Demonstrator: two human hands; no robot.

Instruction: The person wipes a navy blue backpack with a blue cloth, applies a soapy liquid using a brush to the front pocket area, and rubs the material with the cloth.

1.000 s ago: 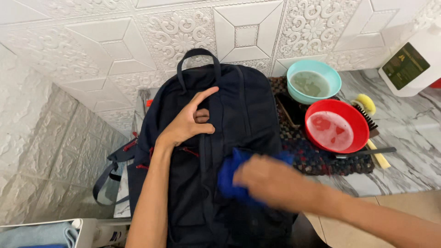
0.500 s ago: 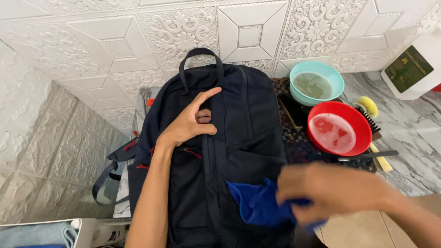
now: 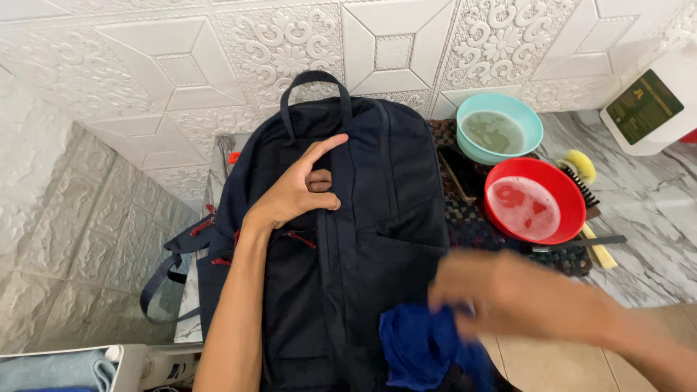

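Observation:
A dark navy backpack (image 3: 377, 189) lies flat on a marble counter, its top handle toward the tiled wall. My left hand (image 3: 301, 190) rests on its upper middle, fingers pinching a fold of the fabric. My right hand (image 3: 508, 294), blurred by motion, is over the bag's lower right corner and grips a blue cloth (image 3: 421, 345) that lies against the bag's front.
To the right of the bag stand a teal bowl (image 3: 534, 134) of cloudy water and a red bowl (image 3: 573, 196) of soapy water, on a dark woven mat (image 3: 472, 218). A scrub brush (image 3: 584, 181) and a white jug (image 3: 653, 101) lie further right. Embossed white tiles back the counter.
My right hand has carried the blue cloth from the bag's middle down and to the right, toward its lower corner. My left hand has stayed in place.

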